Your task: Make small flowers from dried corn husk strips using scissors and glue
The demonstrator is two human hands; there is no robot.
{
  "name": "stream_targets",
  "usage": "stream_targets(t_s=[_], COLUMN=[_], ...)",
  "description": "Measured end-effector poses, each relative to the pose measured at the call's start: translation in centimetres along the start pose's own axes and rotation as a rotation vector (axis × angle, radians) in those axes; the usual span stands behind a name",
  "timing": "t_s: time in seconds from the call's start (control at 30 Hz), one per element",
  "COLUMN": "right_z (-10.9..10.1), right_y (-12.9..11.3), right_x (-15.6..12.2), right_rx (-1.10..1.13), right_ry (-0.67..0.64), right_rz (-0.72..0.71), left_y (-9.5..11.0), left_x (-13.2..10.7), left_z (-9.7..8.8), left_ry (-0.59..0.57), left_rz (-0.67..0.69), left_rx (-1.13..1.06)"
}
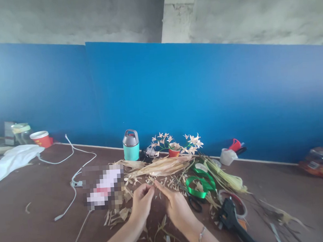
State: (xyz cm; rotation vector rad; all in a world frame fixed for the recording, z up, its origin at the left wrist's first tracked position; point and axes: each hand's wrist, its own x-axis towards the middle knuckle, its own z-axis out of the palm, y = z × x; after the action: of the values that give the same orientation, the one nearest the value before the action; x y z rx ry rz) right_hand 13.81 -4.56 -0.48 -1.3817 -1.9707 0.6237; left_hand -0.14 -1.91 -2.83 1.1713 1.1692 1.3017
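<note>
My left hand and my right hand meet fingertip to fingertip over the brown table, pinching a small pale piece I cannot make out. Both hands have their fingers pressed together. Just beyond them lies a heap of dried straw-coloured husks with many cut scraps around. Black-handled scissors lie right of my right hand.
A green ribbon, a black glue gun, a tape roll, a teal lidded container, a small pot of pale handmade flowers, a white cable, a red cup, white cloth and a blue wall panel.
</note>
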Motion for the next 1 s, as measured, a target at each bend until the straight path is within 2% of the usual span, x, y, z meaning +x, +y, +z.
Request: stream_targets(t_s=[0.07, 0.13, 0.2, 0.23, 0.3, 0.37, 0.43, 0.53, 0.67, 0.77, 0.9, 1.0], right_z=[-0.4, -1.1, -1.7, -1.9, -1.9, -1.5, -0.9, -0.5, -0.9, -1.3, -1.1, -0.7], right_y=[0.6, 1.3, 1.8, 1.9, 1.7, 1.3, 1.2, 1.4, 2.0, 2.4, 2.9, 3.0], right_x=[0.0, 0.3, 0.7, 0.9, 1.1, 1.1, 1.0, 0.9, 1.0, 1.0, 1.1, 1.5], right_rx=[-0.153, -0.200, -0.082, 0.010, 0.145, 0.154, 0.083, -0.035, -0.238, -0.360, -0.389, -0.367], right_ry=[0.029, 0.125, 0.273, 0.305, 0.275, 0.202, 0.172, 0.173, 0.253, 0.288, 0.251, 0.232], right_rz=[0.078, 0.151, 0.164, 0.183, 0.214, 0.198, 0.161, 0.136, 0.174, 0.216, 0.271, 0.277], left_y=[0.3, 0.7, 0.9, 0.9, 0.7, 0.5, 0.4, 0.3, -0.1, -0.2, 0.9, 1.8], left_x=[-0.1, -0.1, 0.0, 0.1, 0.3, 0.3, 0.3, 0.2, 0.2, -0.2, -1.4, -2.2], left_z=[0.0, -0.2, -0.3, -0.3, -0.3, -0.2, -0.1, -0.1, -0.1, 0.0, 0.1, 0.2], left_ry=[0.000, -0.010, -0.041, -0.056, -0.080, -0.104, -0.134, -0.162, -0.125, -0.118, -0.235, -0.456], left_rz=[0.011, 0.035, 0.063, 0.081, 0.139, 0.232, 0.310, 0.337, 0.321, 0.412, 0.558, 0.668], left_rx=[0.028, 0.078, 0.150, 0.190, 0.272, 0.344, 0.400, 0.451, 0.473, 0.524, 0.639, 0.660])
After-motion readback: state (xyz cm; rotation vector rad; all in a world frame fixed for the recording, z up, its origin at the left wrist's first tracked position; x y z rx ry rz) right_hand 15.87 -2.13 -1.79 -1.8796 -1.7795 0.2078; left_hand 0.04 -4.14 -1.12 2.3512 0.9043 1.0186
